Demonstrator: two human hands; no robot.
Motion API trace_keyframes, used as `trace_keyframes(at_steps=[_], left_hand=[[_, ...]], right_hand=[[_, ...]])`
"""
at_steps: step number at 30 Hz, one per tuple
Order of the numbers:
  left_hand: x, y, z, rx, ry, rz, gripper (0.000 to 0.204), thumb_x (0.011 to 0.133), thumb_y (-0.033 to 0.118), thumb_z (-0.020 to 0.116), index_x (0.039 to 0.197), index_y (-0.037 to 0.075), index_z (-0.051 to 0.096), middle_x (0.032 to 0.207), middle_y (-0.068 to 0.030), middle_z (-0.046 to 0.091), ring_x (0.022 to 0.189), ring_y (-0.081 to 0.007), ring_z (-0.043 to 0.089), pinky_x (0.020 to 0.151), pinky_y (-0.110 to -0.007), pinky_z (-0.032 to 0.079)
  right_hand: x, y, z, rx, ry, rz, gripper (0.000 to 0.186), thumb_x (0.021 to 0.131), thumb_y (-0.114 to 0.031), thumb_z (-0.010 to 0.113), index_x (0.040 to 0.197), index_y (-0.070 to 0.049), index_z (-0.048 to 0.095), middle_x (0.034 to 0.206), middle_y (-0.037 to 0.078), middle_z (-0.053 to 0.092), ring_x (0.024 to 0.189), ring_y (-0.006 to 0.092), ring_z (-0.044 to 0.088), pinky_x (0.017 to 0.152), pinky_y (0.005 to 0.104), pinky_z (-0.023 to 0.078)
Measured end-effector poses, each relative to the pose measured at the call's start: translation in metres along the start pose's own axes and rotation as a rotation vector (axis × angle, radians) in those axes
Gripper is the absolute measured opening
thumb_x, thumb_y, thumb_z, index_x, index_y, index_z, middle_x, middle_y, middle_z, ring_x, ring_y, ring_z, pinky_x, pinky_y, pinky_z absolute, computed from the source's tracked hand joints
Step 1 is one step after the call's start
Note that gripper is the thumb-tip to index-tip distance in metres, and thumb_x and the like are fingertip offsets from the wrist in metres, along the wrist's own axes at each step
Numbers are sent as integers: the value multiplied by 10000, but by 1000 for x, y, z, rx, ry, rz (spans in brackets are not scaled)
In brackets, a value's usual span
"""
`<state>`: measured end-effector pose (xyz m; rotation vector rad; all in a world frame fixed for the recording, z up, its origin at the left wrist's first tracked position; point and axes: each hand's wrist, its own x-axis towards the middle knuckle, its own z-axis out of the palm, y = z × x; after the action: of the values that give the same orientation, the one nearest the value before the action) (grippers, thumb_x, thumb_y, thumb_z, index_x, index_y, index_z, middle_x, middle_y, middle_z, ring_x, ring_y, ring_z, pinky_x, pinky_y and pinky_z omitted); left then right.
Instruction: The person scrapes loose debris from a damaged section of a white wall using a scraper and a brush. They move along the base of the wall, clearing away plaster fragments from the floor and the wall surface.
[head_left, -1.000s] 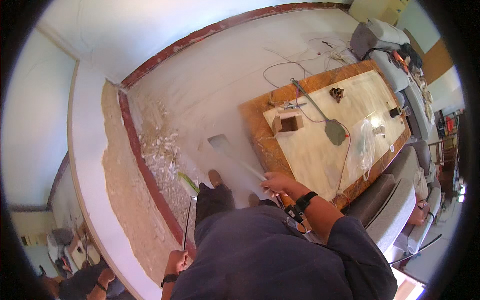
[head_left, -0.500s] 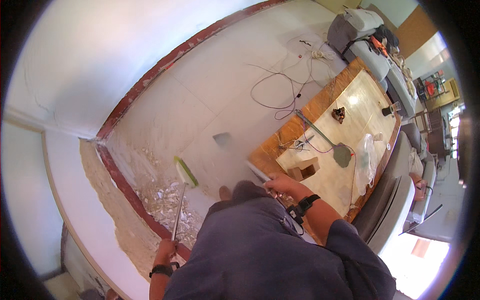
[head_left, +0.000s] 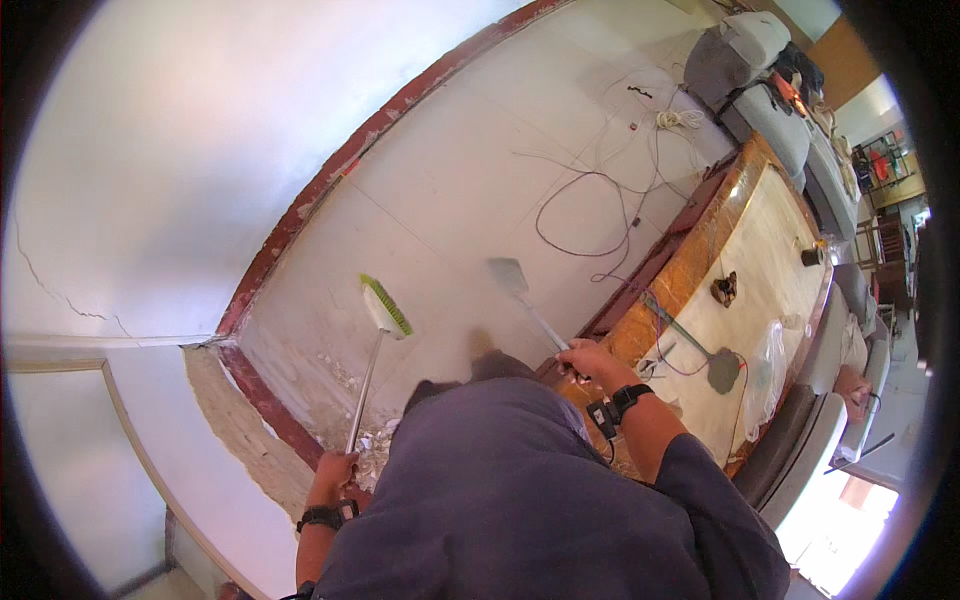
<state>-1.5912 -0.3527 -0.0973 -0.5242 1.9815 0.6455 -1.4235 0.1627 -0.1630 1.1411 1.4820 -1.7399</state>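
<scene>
My left hand (head_left: 336, 470) is closed round the silver handle of a broom (head_left: 384, 312) with a white head and green bristles. The broom head is over the pale tiled floor near the left wall. My right hand (head_left: 592, 366) grips the handle of a long-handled scraper (head_left: 508, 275) with a flat grey blade. That blade hangs over or rests on the floor ahead of my feet; I cannot tell which. Plaster debris (head_left: 374, 455) lies by the left wall, partly hidden by my body.
A wood-edged table (head_left: 778, 225) on the right holds a green fly swatter (head_left: 722, 370), a brown object (head_left: 724, 289) and a plastic bag (head_left: 768, 375). Loose cable (head_left: 585, 175) lies on the floor. Grey sofas (head_left: 800, 400) stand beyond the table. A dark red baseboard (head_left: 290, 215) edges the wall.
The broom head has moved forward and turned so its bristles face away from the debris. The scraper has swung forward and right. My view has shifted, hiding more of the debris.
</scene>
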Motion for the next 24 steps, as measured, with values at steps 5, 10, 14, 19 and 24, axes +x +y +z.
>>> trace_keyframes(at_steps=[5, 10, 14, 19, 24], left_hand=[[39, 59, -25, -15, -50, -54, 260, 840, 206, 606, 687, -1, 571, 555, -67, 518, 413, -183, 469, 386, -336, 358], [74, 157, -46, 158, -32, -32, 265, 835, 200, 601, 669, -3, 563, 563, -82, 529, 434, -198, 486, 402, -345, 368], [121, 238, -59, 192, -100, 19, 275, 836, 194, 600, 657, -7, 541, 569, -89, 532, 445, -196, 491, 402, -342, 367], [155, 350, -66, 305, -131, 104, 267, 841, 188, 594, 666, -5, 535, 588, -95, 538, 444, -192, 486, 403, -335, 379], [169, 453, -62, 387, -158, 171, 219, 828, 179, 588, 748, -19, 538, 638, -92, 544, 472, -184, 487, 419, -323, 401]], right_hand=[[33, -45, -27, 75, 64, 15, 178, 855, -177, 555, 852, 1, 554, 642, 86, 577, 456, 165, 540, 382, 302, 367], [40, -87, -47, 164, 164, 58, 139, 862, -155, 548, 879, -17, 540, 674, 71, 587, 461, 153, 529, 388, 290, 356], [51, -106, -61, 322, 258, 122, 117, 867, -165, 557, 875, -52, 526, 699, 56, 596, 456, 135, 508, 386, 281, 332], [49, -137, -76, 425, 373, 150, 96, 868, -164, 562, 867, -76, 525, 695, 49, 594, 474, 132, 518, 392, 277, 335], [48, -149, -92, 544, 442, 136, 90, 867, -167, 565, 847, -91, 522, 689, 38, 590, 480, 130, 520, 399, 272, 335]])
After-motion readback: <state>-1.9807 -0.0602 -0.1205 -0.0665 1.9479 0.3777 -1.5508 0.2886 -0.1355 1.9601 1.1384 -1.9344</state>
